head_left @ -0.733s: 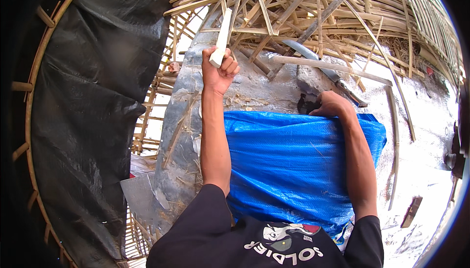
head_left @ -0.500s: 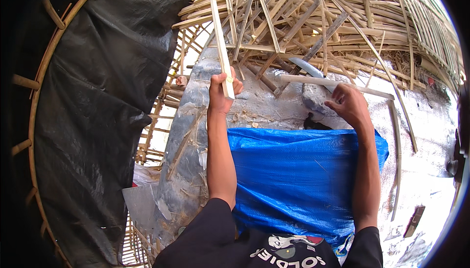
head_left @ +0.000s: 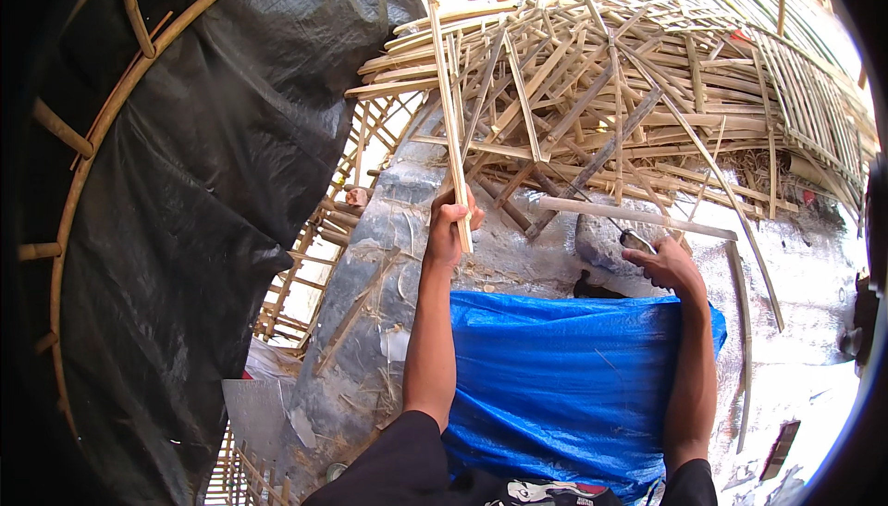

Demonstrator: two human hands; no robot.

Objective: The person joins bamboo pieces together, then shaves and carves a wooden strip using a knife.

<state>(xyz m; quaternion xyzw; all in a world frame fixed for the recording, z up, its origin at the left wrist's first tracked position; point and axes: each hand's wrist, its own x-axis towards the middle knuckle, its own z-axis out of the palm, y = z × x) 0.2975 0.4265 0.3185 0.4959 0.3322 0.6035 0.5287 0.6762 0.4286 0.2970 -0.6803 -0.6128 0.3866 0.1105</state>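
Observation:
My left hand (head_left: 452, 227) is closed around the lower end of a long pale bamboo strip (head_left: 447, 99), which stands up and away from me, its far end near the pile. A lengthwise line runs along it; I cannot tell whether it is one strip or two side by side. My right hand (head_left: 668, 264) is wrapped around the handle of a long knife (head_left: 608, 217). Its thin blade, seen almost edge-on, points up and left over a grey stone block (head_left: 599, 240). A blue tarp (head_left: 564, 376) lies between my forearms, over my lap.
A large heap of bamboo strips (head_left: 573, 90) spreads across the far side. One pale stick (head_left: 647, 216) lies crosswise past the stone. Black sheeting (head_left: 194, 201) on a bamboo frame hangs at the left. A flat grey sheet (head_left: 256, 418) is at the lower left.
The view has tilted up, so everything sits lower. The knife's blade has turned from broadside to nearly edge-on. The bamboo strip leans a little differently in my left hand.

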